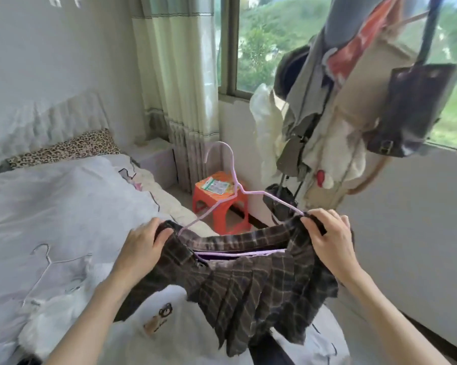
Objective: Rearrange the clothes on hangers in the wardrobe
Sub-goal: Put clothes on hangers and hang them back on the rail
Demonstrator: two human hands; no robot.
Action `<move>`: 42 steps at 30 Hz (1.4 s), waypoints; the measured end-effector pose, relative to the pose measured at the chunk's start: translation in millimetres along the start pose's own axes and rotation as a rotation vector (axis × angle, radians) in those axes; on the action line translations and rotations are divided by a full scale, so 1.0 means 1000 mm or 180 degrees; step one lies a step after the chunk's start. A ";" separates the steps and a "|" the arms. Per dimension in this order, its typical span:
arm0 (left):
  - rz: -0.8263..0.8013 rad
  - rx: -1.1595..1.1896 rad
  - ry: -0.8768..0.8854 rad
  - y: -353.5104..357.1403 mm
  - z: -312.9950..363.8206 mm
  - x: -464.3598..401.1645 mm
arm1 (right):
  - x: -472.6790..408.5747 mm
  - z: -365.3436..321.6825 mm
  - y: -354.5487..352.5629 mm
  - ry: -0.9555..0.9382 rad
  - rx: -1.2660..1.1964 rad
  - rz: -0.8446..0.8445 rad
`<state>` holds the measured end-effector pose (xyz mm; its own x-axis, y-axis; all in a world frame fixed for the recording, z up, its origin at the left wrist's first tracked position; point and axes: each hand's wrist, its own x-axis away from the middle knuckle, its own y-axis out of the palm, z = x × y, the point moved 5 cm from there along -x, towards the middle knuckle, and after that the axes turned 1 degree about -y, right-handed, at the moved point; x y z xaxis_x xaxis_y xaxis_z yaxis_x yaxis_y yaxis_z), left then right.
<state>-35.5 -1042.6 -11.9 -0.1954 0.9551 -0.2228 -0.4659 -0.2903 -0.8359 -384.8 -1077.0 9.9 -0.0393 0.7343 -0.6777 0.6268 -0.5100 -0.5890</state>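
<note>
A dark plaid pleated skirt [248, 283] hangs between my hands over the bed. My left hand [140, 248] pinches the left end of its waistband and my right hand [330, 238] pinches the right end. A lilac wire hanger [238, 191] sits inside the waistband, its bottom bar showing in the opening and its hook pointing up and away from me. A second, pale hanger [51, 264] lies bare on the bed cover at the left.
The bed [51, 206] with a pale cover fills the left. A loaded clothes rack [335, 106] with a dark bag [411, 109] stands at the right by the window. An orange plastic stool [222, 204] stands on the floor behind the skirt.
</note>
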 end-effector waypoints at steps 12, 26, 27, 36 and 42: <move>-0.0894 0.1217 0.2122 0.073 0.178 0.054 | 0.151 0.020 -0.219 0.1029 0.1491 0.0969; -0.1872 0.1921 0.3344 0.164 0.405 0.276 | 0.392 -0.053 -0.449 0.2344 0.3519 0.1528; -0.1946 0.1957 0.3423 0.169 0.420 0.296 | 0.406 -0.057 -0.464 0.2433 0.3664 0.1521; -0.2603 0.1925 0.4143 0.196 0.544 0.489 | 0.546 -0.096 -0.589 0.3201 0.4519 0.1966; -0.2736 0.1802 0.4242 0.203 0.615 0.590 | 0.607 -0.100 -0.668 0.4189 0.4235 0.1810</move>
<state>-776.1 -574.4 -4.9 0.9393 0.1320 -0.3168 -0.3296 0.6045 -0.7252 -749.8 -246.3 36.3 0.8268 -0.1096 -0.5517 -0.5593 -0.2645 -0.7857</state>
